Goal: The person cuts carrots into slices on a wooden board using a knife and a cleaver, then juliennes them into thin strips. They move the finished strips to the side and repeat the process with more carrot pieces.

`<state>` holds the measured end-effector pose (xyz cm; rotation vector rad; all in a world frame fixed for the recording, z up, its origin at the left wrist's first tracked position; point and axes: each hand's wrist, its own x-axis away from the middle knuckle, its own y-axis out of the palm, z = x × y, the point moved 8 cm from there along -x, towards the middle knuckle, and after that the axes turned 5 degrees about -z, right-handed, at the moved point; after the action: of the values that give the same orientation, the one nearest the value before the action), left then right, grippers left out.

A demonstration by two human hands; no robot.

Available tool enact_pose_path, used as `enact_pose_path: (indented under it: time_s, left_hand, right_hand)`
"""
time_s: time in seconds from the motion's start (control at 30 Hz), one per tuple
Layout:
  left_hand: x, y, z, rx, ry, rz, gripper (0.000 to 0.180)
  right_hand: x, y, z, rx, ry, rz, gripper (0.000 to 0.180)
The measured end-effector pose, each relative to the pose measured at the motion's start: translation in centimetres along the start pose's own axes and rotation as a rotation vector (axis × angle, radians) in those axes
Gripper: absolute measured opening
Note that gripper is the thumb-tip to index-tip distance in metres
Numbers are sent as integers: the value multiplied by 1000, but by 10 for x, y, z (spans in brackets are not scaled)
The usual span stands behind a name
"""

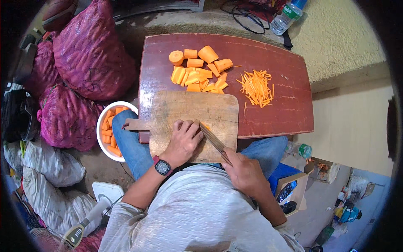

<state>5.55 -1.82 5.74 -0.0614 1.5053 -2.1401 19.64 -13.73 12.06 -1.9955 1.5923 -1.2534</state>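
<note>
A wooden cutting board (pixel 191 107) with a handle on its left rests at the near side of the red table, above my lap. Curled fingers of my left hand (pixel 183 142) press down on it, closed over a carrot piece that they mostly hide. A sliver of orange carrot (pixel 206 125) shows past the blade at the fingertips. My right hand (pixel 243 171) is closed around the handle of a knife (pixel 215 140). The blade slants up and left, its tip beside the left fingertips. Beyond the board lie carrot chunks (pixel 208 54) and flat carrot slices (pixel 194 76).
A pile of carrot sticks (pixel 257 88) lies right of the board on the red table (pixel 289 113). A white bucket (pixel 102 140) of carrot chunks stands by my left knee. Purple mesh sacks (pixel 90 50) fill the far left. A plastic bottle (pixel 285 19) lies beyond the table.
</note>
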Motion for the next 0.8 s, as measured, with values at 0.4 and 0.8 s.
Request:
enact_pose_path:
  time_s: [0.4,0.8]
  left_hand:
    - [-1,-4,-1,11,-27,49,32]
    - [0,2,1,5,3,-18,29]
  right_hand:
    - [-20,-2,-8,-60,-58,58,24]
    - [-39,6,-6,-66,-48,65,23]
